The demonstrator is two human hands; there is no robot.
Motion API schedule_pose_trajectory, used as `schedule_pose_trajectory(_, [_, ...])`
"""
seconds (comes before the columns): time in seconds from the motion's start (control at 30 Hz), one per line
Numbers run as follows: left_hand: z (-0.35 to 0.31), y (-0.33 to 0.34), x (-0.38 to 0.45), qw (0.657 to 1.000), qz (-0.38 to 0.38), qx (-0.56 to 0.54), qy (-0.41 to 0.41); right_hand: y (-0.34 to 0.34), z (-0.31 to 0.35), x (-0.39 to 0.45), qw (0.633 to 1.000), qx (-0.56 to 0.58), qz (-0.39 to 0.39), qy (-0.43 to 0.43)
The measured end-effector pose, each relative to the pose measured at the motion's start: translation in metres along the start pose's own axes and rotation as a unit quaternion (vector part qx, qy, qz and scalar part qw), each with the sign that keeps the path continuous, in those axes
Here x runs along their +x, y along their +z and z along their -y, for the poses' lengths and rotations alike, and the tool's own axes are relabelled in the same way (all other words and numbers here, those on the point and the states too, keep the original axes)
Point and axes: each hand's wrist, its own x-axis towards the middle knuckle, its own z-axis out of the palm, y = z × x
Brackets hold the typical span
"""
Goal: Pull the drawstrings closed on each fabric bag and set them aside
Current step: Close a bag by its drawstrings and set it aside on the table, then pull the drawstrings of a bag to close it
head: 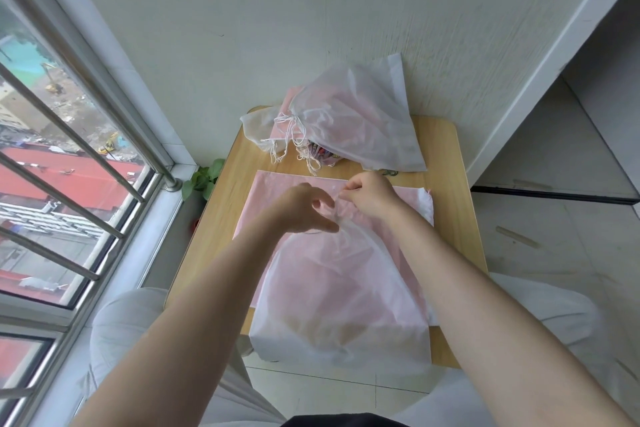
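A sheer white fabric bag (341, 295) with something pink inside lies on a small wooden table (221, 215), its gathered mouth pointing away from me. My left hand (304, 210) curls its fingers round the bunched neck of that bag. My right hand (369, 196) pinches the bag's drawstring just beyond the neck. Under the bag lies a flat pink bag (277, 191). At the table's far end sits a pile of closed white drawstring bags (349, 118), their cords (294, 139) hanging loose.
A window with metal bars (69, 163) runs along the left. A small green plant (204, 177) stands in the corner by the table. A white wall is behind the table and a white cabinet (571, 80) on the right. My knees flank the table.
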Motion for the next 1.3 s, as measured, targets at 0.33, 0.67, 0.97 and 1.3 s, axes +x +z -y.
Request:
schedule_pose_trajectory(0.33, [-0.026,-0.034,0.038,0.993,-0.083,0.074,-0.048,-0.054,0.015,0.007,0.909,-0.308,0.259,0.104])
schedule_pose_trajectory(0.67, [-0.013,-0.086,0.095,0.883,-0.311,-0.294,-0.191,-0.092,0.098,0.085,0.951,-0.254,-0.154,-0.081])
schedule_pose_trajectory(0.97, [0.016,-0.097,0.135,0.835,-0.323,-0.376,-0.237,-0.057,0.043,0.129,0.964,-0.265,-0.024,-0.025])
schedule_pose_trajectory(1.3, [0.003,-0.072,0.101,0.796,-0.368,-0.461,-0.136,-0.055,0.032,0.092,0.952,-0.162,-0.239,-0.104])
